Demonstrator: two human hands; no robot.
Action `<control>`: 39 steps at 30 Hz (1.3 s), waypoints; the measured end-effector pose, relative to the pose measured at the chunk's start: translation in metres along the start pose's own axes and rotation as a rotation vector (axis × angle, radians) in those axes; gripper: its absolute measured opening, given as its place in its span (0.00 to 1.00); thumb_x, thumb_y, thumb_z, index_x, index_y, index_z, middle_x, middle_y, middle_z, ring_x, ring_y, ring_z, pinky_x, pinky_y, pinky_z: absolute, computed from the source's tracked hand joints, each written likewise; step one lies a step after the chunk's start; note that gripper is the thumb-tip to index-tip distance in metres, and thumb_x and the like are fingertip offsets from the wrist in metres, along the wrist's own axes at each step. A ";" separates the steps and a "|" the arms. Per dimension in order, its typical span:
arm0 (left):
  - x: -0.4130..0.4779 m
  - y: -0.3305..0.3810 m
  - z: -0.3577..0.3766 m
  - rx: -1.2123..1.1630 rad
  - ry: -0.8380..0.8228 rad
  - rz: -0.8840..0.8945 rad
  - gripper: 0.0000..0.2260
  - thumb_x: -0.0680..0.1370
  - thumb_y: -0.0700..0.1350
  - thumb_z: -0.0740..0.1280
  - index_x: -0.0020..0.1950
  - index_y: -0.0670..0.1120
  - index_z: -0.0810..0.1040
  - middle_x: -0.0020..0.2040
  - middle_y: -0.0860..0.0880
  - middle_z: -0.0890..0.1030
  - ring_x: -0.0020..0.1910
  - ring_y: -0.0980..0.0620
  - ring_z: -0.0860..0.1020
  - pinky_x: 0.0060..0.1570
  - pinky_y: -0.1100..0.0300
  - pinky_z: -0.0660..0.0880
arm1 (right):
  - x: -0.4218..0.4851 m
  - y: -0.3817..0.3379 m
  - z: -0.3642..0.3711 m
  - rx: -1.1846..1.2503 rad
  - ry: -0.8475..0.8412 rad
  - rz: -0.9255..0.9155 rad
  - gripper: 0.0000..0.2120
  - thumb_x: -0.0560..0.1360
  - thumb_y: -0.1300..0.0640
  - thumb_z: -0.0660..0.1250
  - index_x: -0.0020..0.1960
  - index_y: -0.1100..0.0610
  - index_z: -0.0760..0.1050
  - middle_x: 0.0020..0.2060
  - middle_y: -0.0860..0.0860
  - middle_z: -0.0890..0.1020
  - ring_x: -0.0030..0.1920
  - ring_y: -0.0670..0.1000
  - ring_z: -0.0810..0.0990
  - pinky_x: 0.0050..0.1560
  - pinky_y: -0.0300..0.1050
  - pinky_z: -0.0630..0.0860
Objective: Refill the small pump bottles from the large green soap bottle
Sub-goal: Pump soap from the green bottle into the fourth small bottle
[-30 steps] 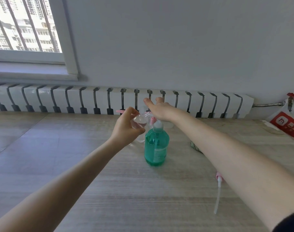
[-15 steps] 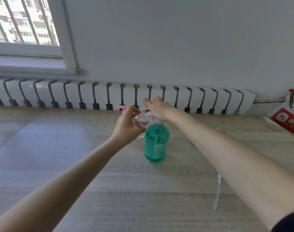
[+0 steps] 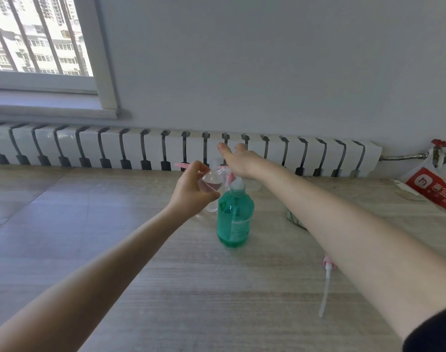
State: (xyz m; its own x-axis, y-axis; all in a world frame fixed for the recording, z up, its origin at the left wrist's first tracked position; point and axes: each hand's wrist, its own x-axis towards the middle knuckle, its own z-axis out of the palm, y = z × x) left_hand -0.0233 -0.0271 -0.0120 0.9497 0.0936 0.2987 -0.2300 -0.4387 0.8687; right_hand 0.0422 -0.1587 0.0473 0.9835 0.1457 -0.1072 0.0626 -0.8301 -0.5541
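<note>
Head view suggests early filling: left hand (image 3: pixel 191 193) grips a nearly empty small bottle (image 3: pixel 212 183) just beside the straight-fingered right hand (image 3: pixel 241 161) pressing the green soap bottle (image 3: pixel 234 219).

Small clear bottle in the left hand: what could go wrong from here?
1. The small clear bottle, held tilted in the left hand, may not catch the soap, which would land on the table.
2. The right hand lies flat over the pump. Nothing steadies the green bottle, so it might tip.
</note>
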 end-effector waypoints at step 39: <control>-0.002 -0.002 0.004 -0.015 -0.014 0.009 0.20 0.67 0.33 0.74 0.54 0.44 0.71 0.53 0.46 0.78 0.52 0.50 0.78 0.49 0.61 0.76 | -0.002 0.002 0.013 0.037 -0.058 -0.077 0.49 0.67 0.23 0.38 0.76 0.57 0.52 0.70 0.53 0.71 0.68 0.57 0.70 0.71 0.60 0.58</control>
State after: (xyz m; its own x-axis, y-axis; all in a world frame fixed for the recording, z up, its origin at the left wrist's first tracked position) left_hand -0.0237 -0.0297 -0.0162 0.9505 0.0777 0.3008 -0.2412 -0.4257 0.8721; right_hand 0.0384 -0.1541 0.0357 0.9646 0.2396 -0.1101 0.1300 -0.7953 -0.5921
